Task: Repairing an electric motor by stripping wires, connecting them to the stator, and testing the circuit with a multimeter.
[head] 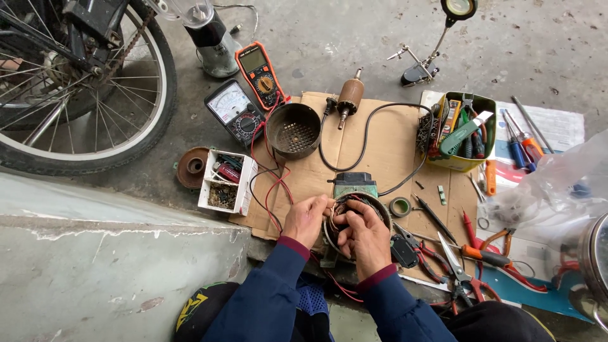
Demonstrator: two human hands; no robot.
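Both hands together over a round motor stator (354, 206) near the middle of the cardboard sheet (373, 136). Left hand (306, 218) at the stator's left rim, fingers pinching thin copper wires (334, 212). Right hand (364, 237) cupped over the near side of the stator, thumb and fingers closed on the same wires beside the left fingertips. Green housing and a dark block at the stator's far edge, with a black cable (367, 136) looping away from it across the cardboard.

Just right of the hands: a roll of tape (399, 206), a black pen-like tool (434, 217), scissors (457, 265) and orange-handled pliers (491, 252).

Left of the hands: red and black test leads (273, 180) trailing toward two meters, an orange digital one (261, 74) and a black analogue one (235, 112), both far left. Between them and the cardboard's far edge, a dark perforated metal cup (292, 130); further right, a motor rotor (348, 96).

A small white box of parts (226, 180) to the left, a rusty round cap (192, 167) beside it. A yellow-green tin of tools (461, 130) far right, screwdrivers (520, 142) next to it. A bicycle wheel (82, 95) at far left.
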